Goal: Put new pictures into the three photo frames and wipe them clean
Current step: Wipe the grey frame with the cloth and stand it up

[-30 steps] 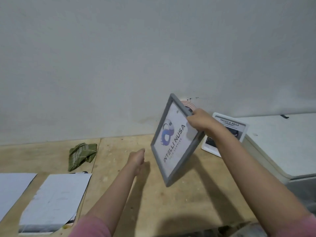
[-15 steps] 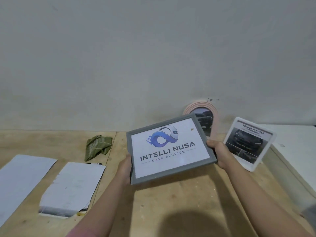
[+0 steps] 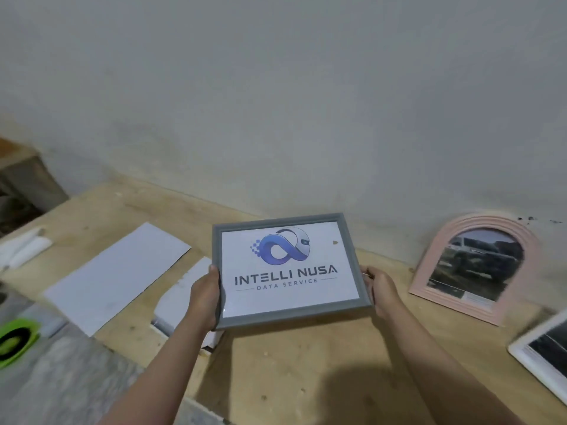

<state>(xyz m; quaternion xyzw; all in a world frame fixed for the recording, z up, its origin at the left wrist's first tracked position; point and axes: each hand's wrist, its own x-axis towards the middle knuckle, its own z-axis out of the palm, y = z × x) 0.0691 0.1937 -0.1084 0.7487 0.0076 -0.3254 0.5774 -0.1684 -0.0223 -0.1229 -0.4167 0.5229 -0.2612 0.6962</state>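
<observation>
Holding the grey frame (image 3: 356, 271) above the wooden table (image 3: 306, 363), we grip its left edge with our left hand (image 3: 205, 297) and its right edge with our right hand (image 3: 379, 289), the logo print inside facing us. To the right, the pink arched frame (image 3: 429, 271) leans against the wall (image 3: 276, 87) with a car picture in it, and the white frame (image 3: 521, 357) lies at the right edge, blurred, so perhaps also holding a car photo. Left of the grey frame, two white sheets (image 3: 113, 277) lie flat on the table.
</observation>
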